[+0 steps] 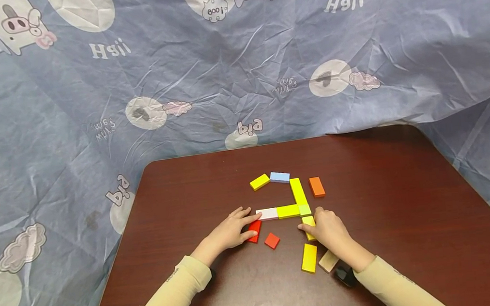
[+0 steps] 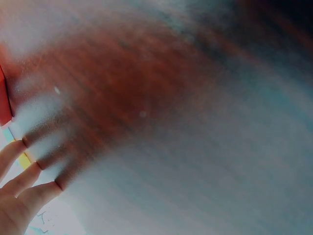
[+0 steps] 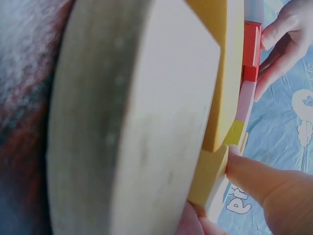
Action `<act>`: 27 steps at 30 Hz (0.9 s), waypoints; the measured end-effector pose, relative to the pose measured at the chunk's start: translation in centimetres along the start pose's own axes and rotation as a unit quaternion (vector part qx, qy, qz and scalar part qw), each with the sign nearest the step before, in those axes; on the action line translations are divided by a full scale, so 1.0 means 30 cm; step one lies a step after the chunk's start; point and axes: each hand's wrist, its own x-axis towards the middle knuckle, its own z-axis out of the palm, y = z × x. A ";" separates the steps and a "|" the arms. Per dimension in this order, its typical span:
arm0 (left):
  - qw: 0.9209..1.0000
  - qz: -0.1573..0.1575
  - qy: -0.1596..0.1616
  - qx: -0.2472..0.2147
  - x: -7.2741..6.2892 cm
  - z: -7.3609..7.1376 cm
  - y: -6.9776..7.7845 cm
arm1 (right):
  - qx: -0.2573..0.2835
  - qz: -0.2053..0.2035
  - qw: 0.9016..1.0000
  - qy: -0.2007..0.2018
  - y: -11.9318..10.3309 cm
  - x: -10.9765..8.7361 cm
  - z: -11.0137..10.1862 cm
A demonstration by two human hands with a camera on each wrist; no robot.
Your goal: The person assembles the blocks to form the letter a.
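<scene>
My right hand (image 1: 331, 230) pinches a pale yellow block (image 1: 309, 229) between thumb and fingers; the right wrist view shows the thumb (image 3: 254, 176) on one side of it. That block lies just below a small pale green block (image 1: 304, 210), where a row and a column of blocks meet. The row holds a yellow block (image 1: 288, 211) and a whitish-pink block (image 1: 267, 214). My left hand (image 1: 231, 229) has its fingers spread, the index fingertip at the whitish-pink block's left end and the thumb at a red block (image 1: 254, 231). A long yellow piece (image 1: 298, 192) runs up from the corner.
Loose on the brown table (image 1: 178, 188) lie a small red block (image 1: 272, 240), an orange block (image 1: 316, 187), a blue block (image 1: 279, 177) and a yellow block (image 1: 259, 182). Near my right wrist are another yellow block (image 1: 309, 258) and a plain wooden block (image 1: 328, 261). A patterned cloth (image 1: 202, 69) hangs behind.
</scene>
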 end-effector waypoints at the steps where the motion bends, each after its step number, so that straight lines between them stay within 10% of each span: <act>1: 1.000 0.000 0.000 -0.002 -0.001 -0.002 0.001 | 0.002 -0.001 1.000 0.000 0.000 0.001 -0.001; 27: 1.000 0.002 -0.001 -0.005 -0.002 -0.001 -0.002 | 0.001 -0.019 1.000 0.010 -0.008 0.012 -0.006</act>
